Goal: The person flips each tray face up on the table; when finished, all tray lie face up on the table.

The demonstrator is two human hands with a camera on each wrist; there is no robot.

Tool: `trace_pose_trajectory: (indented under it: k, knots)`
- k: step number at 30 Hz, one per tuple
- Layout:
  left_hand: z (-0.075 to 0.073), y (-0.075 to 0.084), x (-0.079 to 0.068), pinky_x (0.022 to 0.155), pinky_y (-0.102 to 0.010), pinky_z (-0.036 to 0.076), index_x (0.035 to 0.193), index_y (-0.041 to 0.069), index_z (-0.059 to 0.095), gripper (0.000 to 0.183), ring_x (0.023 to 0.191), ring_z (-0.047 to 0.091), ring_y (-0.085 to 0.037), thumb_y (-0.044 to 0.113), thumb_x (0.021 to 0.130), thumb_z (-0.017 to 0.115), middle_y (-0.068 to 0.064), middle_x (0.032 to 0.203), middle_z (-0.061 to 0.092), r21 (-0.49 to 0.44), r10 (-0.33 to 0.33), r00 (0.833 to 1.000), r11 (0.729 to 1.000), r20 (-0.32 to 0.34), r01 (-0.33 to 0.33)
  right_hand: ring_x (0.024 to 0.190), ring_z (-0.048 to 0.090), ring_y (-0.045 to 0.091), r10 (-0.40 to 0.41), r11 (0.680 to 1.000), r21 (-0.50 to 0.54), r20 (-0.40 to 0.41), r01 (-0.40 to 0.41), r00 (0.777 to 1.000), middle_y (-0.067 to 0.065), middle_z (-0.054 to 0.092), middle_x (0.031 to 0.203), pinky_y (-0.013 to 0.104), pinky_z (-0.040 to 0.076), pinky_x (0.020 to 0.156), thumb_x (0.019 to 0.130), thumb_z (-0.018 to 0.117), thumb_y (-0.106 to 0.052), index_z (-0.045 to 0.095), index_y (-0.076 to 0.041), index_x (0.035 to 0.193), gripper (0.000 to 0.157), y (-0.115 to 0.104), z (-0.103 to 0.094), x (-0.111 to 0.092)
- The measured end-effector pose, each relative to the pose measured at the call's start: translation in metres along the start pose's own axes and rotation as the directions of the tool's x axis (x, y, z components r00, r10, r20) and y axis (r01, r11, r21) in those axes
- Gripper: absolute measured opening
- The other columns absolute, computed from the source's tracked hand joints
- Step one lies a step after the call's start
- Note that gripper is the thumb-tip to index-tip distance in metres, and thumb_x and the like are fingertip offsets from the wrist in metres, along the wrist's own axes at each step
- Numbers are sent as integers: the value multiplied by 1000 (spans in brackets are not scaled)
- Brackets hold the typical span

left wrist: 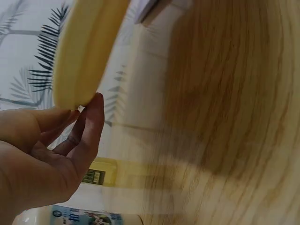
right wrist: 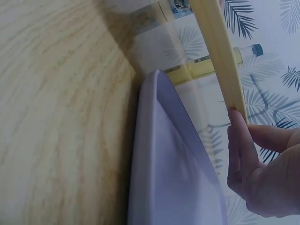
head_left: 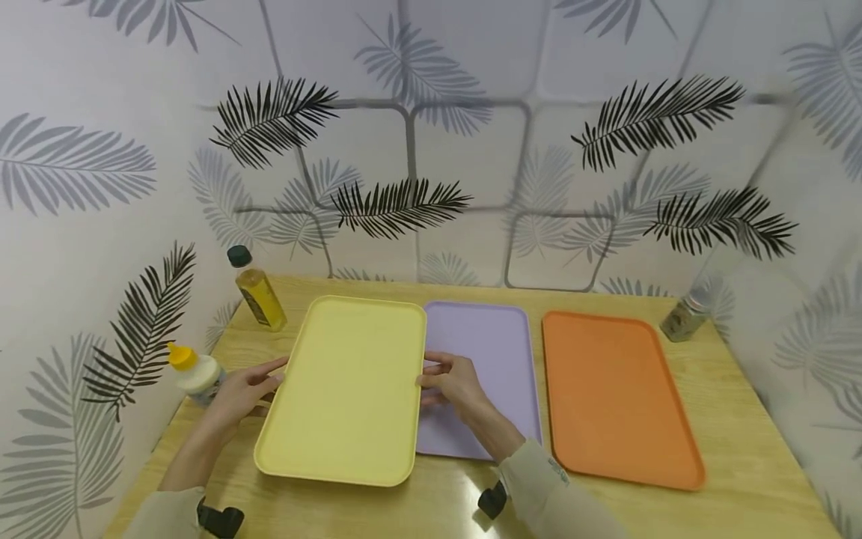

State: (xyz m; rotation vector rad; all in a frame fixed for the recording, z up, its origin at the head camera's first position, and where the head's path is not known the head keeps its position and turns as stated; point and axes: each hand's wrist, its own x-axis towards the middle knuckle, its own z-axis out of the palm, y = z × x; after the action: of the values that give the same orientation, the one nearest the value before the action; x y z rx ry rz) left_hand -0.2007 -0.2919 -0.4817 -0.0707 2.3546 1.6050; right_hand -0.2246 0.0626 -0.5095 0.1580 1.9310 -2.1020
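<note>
A yellow tray (head_left: 346,389) is held above the table by both hands, one at each long side. My left hand (head_left: 239,393) pinches its left edge, thumb above and fingers beneath; the left wrist view shows the fingertips at the tray's rim (left wrist: 77,93). On the opposite side my right hand (head_left: 458,382) pinches the right edge, also seen gripping the yellow rim (right wrist: 227,70) in the right wrist view. A purple tray (head_left: 481,329) lies on the table, partly hidden behind the yellow one and my right hand. Farther right lies an orange tray (head_left: 616,397).
At the back left stands a bottle of yellow liquid (head_left: 263,299) with a dark cap. A white bottle with a yellow tip (head_left: 195,370) is close to my left hand. A small jar (head_left: 687,314) stands at the back right. The patterned wall (head_left: 465,247) borders the wooden table (head_left: 754,449).
</note>
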Motion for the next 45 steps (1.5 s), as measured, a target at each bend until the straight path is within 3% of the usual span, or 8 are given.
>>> trace_pose_trajectory:
  k: [8,14,17,24,26,31,38,45]
  knots:
    - [-2,-3,31,72,-37,58,145,4,41,46,89,67,-22,16,102,48,-25,122,60,141,-13,1000,990,-22,16,74,70,24,-18,999,37,-17,19,1000,16,58,96,41,59,67,81,66,12,52,9,132,52,1,12,1]
    - [-5,-7,48,74,-38,58,142,-3,43,43,93,67,-25,7,100,47,-30,128,54,142,-43,997,989,-57,51,75,66,19,-19,1000,14,-11,19,1000,17,55,99,38,59,68,82,64,14,49,12,132,52,0,25,13]
    - [-6,-7,52,69,-35,58,139,-8,43,42,84,67,-21,3,99,47,-32,124,56,128,-47,996,990,-70,55,79,64,22,-31,1000,2,-7,31,1000,19,54,100,40,59,70,82,63,15,48,16,130,50,-5,30,15]
    - [-8,-9,61,54,-27,49,133,-15,46,41,50,47,-10,-6,94,43,-29,91,66,150,-1,996,988,-94,15,74,63,21,-45,999,-28,-18,45,999,24,54,101,43,58,70,81,63,17,52,18,124,45,-6,39,32]
    - [-7,-10,63,53,-27,49,131,-16,47,41,51,50,-11,-8,92,43,-35,106,62,181,13,994,983,-110,7,72,63,22,-45,998,-41,-19,44,999,27,54,103,44,58,71,80,63,18,52,18,124,45,-7,41,34]
    - [-1,-13,70,53,-26,48,127,-14,53,40,57,56,-15,-10,88,44,-38,127,50,260,38,985,966,-170,7,74,65,25,-43,993,-113,-32,39,999,28,56,103,41,59,67,78,62,21,50,20,125,49,-6,42,36]
    - [4,-18,75,56,-23,45,123,-11,59,37,85,58,-31,-9,88,49,-33,126,54,368,51,972,929,-230,38,64,63,21,-87,973,-221,-46,74,995,20,58,89,35,59,58,72,62,25,57,21,116,44,4,42,42]
    - [4,-16,76,76,-38,53,123,-11,59,37,118,50,-45,-8,87,49,-30,126,56,420,68,971,907,-231,36,56,62,20,-138,931,-350,-63,108,988,3,50,67,34,59,56,71,63,24,66,17,96,26,4,44,45]
